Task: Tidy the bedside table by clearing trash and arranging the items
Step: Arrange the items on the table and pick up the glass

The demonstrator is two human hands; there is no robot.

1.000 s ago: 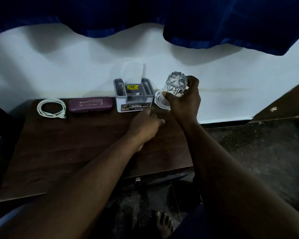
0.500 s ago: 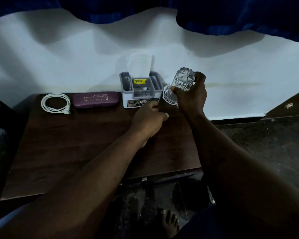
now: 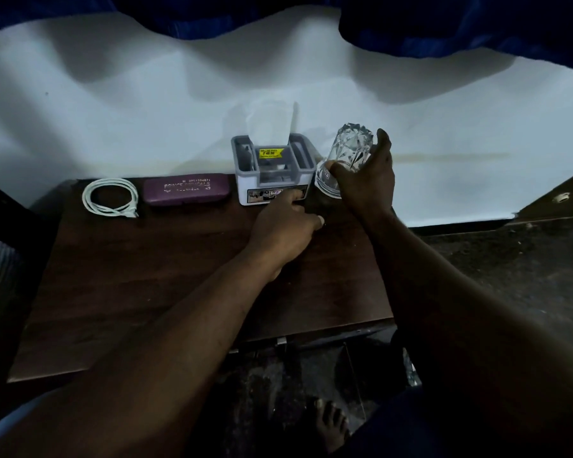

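At the counter's (image 3: 113, 276) far right corner, the right hand (image 3: 366, 183) gripped an upturned glass (image 3: 349, 150); the left hand (image 3: 283, 226), loosely curled, seemingly touched the grey organizer (image 3: 273, 175) beside it.

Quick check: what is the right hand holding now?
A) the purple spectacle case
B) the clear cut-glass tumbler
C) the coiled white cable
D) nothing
B: the right hand grips the clear cut-glass tumbler, tilted beside the grey organiser box; cable and case lie untouched to the left.
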